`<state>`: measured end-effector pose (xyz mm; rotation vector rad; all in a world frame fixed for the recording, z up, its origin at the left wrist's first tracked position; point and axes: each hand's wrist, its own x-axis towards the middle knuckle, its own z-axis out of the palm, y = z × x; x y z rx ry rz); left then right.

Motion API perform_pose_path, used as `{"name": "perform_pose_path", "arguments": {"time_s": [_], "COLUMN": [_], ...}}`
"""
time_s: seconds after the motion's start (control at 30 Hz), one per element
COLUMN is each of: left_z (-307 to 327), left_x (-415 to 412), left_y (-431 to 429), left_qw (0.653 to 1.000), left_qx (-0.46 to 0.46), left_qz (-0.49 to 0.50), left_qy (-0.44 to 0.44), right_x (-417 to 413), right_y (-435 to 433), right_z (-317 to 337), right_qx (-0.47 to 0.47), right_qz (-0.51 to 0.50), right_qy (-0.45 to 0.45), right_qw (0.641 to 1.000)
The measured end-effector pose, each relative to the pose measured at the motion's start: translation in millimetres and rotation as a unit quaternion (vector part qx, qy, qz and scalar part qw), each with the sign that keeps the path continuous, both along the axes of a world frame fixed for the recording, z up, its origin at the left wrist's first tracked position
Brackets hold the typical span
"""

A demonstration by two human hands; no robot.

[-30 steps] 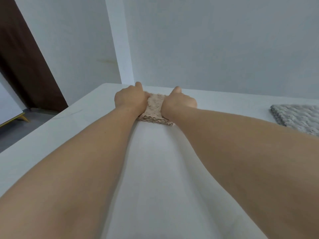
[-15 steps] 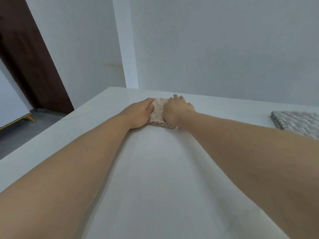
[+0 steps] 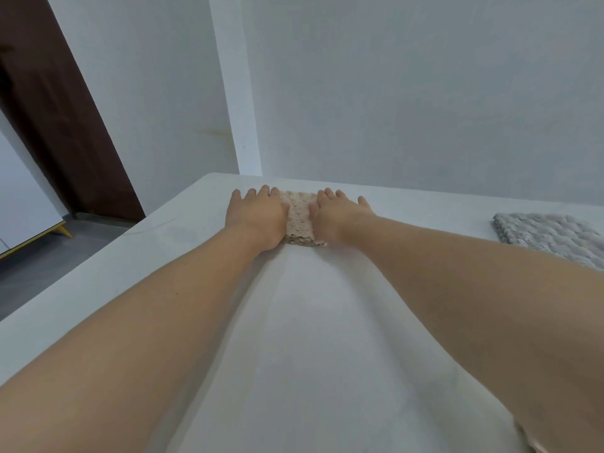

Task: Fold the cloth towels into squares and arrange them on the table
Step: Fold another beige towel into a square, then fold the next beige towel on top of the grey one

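Both your palms are down flat on the beige towel (image 3: 299, 214). Left hand (image 3: 256, 217) covers its left edge and right hand (image 3: 338, 215) its right. Fingers are straight and nothing is gripped or pinched. The hands sit apart, with a strip of knit showing between them.

The towel lies at the far end of the table (image 3: 310, 338), close to the far-left corner and just short of the wall (image 3: 425, 93). It looks already folded into a small thick block, roughly square. I can't count the layers from here.

My read is that you're pressing to flatten the fold and set the crease. The knit is bulky and will likely spring open if you lift off fast. Pressure on both sides keeps the edges stacked.

The grey towel (image 3: 549, 237) lies flat at the right side, well apart, partly out of frame. I can't tell whether it's folded, so it probably comes next.

Parking the beige one far back leaves the near table free for folding.
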<state>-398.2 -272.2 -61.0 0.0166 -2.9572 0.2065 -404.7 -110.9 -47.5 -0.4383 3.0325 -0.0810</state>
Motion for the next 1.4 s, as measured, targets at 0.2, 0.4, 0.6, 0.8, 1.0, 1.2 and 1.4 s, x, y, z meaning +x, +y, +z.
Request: {"name": "perform_pose_path", "arguments": {"time_s": [0.2, 0.4, 0.6, 0.8, 1.0, 1.2, 1.4], "left_z": [39, 60, 52, 40, 17, -11, -11], "left_x": [78, 160, 211, 237, 240, 245, 242], "left_y": [56, 131, 216, 265, 289, 287, 286], "left_qw": [0.999, 0.99, 0.973, 0.958, 0.962, 0.964, 0.96], "left_qx": [0.017, 0.12, 0.184, 0.261, 0.263, 0.26, 0.269], "left_qz": [-0.031, -0.079, -0.137, -0.113, -0.064, -0.03, -0.038], "left_qy": [0.027, 0.004, -0.022, -0.045, -0.014, 0.042, 0.059], "right_x": [52, 136, 221, 273, 297, 297, 282], "right_y": [54, 157, 266, 351, 402, 415, 420], "right_z": [41, 67, 79, 56, 8, -24, -33], "right_qx": [-0.071, -0.09, -0.132, -0.196, -0.282, -0.32, -0.256], "right_qz": [0.017, -0.009, -0.058, -0.135, -0.225, -0.284, -0.295], "right_qy": [0.025, 0.053, 0.073, 0.072, 0.093, 0.147, 0.141], "right_qw": [0.997, 0.994, 0.987, 0.969, 0.928, 0.892, 0.91]}}
